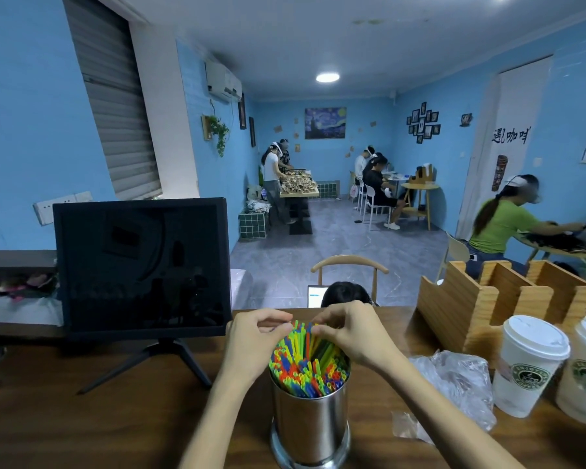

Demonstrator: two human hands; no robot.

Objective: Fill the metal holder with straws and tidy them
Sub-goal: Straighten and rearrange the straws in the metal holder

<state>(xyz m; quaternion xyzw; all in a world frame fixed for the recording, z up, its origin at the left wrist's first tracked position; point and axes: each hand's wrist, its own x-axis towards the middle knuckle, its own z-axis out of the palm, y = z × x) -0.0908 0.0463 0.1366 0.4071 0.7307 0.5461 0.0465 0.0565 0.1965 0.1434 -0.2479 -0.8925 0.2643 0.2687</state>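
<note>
The wooden counter (82, 418) carries everything noted here. Taking the metal holder (310, 421) as landmark: it stands upright near the counter's front edge, with a dark monitor (141, 265) behind it to the left, a wooden cup rack (471, 309) behind it to the right, two lidded paper cups (530, 363) further right, and a crumpled plastic wrapper (454, 384) just beside it on that side.

The holder is packed with coloured straws (307, 367), most upright, the rear ones leaning away. Above its rim, the left hand (251, 343) and right hand (352, 336) meet over the tallest straw tips; fingers of both are curled and appear to pinch those tips.

Assessment: the straws are light, thin, easily kinked — best taken in small bunches near the tips and nudged, not squeezed. The holder looks rigid, smooth, probably slippery.

Not verifiable: exactly which straws each hand pinches; the holder's base — cut off at the frame's bottom edge.
</note>
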